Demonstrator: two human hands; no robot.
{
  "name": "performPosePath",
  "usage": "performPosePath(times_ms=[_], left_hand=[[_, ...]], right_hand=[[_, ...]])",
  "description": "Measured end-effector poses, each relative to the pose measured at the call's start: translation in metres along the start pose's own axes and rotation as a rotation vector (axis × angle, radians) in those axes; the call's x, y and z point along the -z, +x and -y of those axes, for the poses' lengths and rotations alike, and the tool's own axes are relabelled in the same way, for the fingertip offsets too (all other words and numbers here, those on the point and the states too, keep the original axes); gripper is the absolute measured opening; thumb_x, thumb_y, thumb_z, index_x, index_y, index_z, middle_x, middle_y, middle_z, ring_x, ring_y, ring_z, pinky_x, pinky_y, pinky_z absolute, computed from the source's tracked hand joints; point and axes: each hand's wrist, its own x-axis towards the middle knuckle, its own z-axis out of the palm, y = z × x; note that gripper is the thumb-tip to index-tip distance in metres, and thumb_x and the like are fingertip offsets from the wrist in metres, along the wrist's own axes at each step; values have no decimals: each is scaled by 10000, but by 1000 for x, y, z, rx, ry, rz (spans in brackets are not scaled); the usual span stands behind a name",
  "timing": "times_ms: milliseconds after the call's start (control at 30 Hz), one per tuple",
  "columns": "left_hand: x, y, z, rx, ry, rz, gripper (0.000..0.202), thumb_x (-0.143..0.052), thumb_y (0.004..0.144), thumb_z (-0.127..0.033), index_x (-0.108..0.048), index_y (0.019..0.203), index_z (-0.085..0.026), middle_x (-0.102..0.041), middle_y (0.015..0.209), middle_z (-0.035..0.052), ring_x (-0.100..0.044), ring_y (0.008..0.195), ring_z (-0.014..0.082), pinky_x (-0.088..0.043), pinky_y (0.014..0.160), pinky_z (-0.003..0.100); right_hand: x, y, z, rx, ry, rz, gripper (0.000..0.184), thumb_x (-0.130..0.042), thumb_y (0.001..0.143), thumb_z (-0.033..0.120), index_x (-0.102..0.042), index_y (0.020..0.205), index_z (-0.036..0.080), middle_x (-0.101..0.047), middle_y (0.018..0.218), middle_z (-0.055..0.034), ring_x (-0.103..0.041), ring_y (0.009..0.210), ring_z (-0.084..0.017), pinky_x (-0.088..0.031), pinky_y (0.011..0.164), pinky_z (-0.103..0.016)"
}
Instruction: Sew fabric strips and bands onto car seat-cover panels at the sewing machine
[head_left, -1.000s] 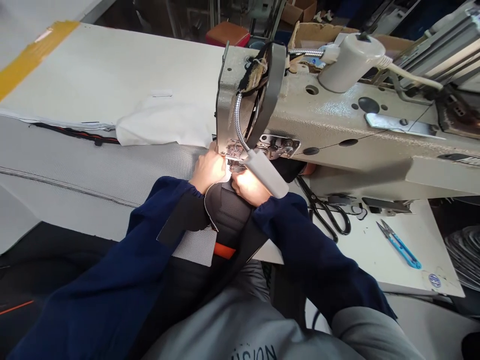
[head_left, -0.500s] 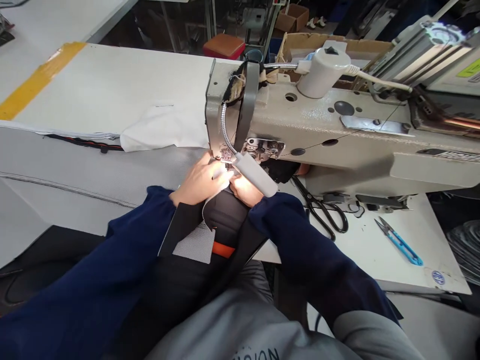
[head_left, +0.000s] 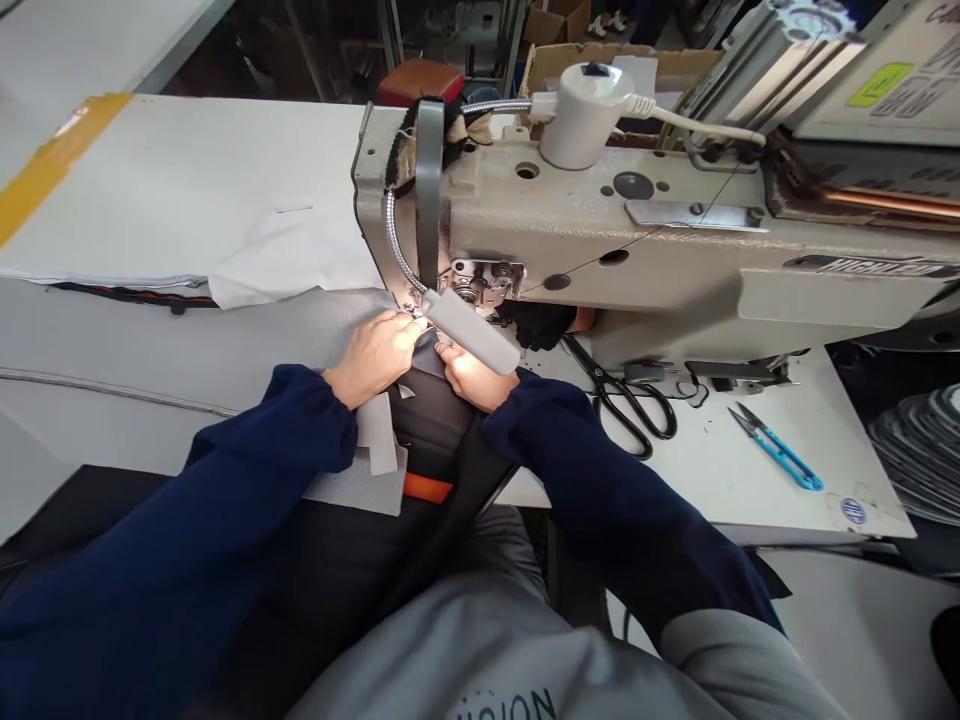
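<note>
A beige industrial sewing machine [head_left: 600,240] stands on the white table [head_left: 720,480]. A black padded fabric piece [head_left: 431,420] with an orange stripe and grey mesh backing lies under its needle. My left hand [head_left: 371,352] presses on the fabric's left edge just left of the needle, fingers curled closed on it. My right hand [head_left: 469,375] grips the fabric at the right, partly hidden under the white lamp head [head_left: 472,330] on its gooseneck.
Black scissors [head_left: 626,395] and blue thread snips [head_left: 776,458] lie on the table right of the machine. Grey mesh fabric [head_left: 187,345] and white cloth [head_left: 292,265] spread to the left. Cardboard boxes and racks stand behind the machine.
My left hand has slid back a little from the needle, fingers curling onto the fabric edge. The view shifted, so the machine sits further left in the picture.
</note>
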Motion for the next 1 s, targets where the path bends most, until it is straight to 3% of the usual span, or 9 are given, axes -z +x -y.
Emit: performPosePath(times_ms=[133, 300, 467, 733, 867, 1000], left_hand=[[-7, -1, 2, 80, -118, -83, 430, -395, 841, -95, -730, 1091, -195, -703, 998, 106, -658, 962, 248, -489, 791, 322], [-24, -7, -7, 246, -71, -186, 314, -491, 889, -311, -711, 1084, -200, -680, 1124, 115, -652, 1019, 292, -490, 753, 354], [-34, -2, -4, 183, -63, -249, 330, -474, 925, -345, -709, 1117, -217, -677, 1132, 115, -639, 1062, 274, -484, 820, 339], [-28, -3, 0, -6, 17, -143, 386, -483, 841, -158, -705, 1154, -195, -722, 1006, 116, -663, 997, 282, -447, 886, 381], [-18, -10, -8, -26, 77, -82, 376, -399, 928, -145, -697, 1154, -184, -716, 963, 133, -658, 977, 299, -427, 864, 423], [-13, -11, -14, -10, 124, 9, 348, -401, 913, -114, -700, 1082, -176, -698, 896, 131, -642, 939, 313, -410, 819, 429]], right_hand=[[1, -12, 0, -37, 22, -32, 439, -352, 1026, 273, -632, 1357, 203, -642, 1323, -118, -602, 1121, -264, -433, 968, -375], [-3, -11, 2, -43, 34, -53, 452, -317, 1049, 336, -646, 1327, 201, -667, 1241, -148, -590, 1135, -279, -421, 947, -382], [-6, -5, 4, -82, 38, -51, 504, -261, 1062, 382, -649, 1313, 181, -667, 1227, -158, -578, 1140, -294, -397, 947, -393], [-9, -4, 5, -91, 45, -19, 486, -276, 1065, 380, -646, 1316, 192, -669, 1210, -157, -571, 1159, -278, -405, 982, -375], [-9, -4, 3, -87, 52, -7, 436, -333, 1055, 378, -657, 1293, 210, -691, 1152, -137, -579, 1131, -261, -410, 987, -359], [-14, -5, -2, -114, 82, -17, 434, -378, 1043, 414, -622, 1349, 225, -694, 1164, -116, -597, 1068, -245, -417, 974, -347]])
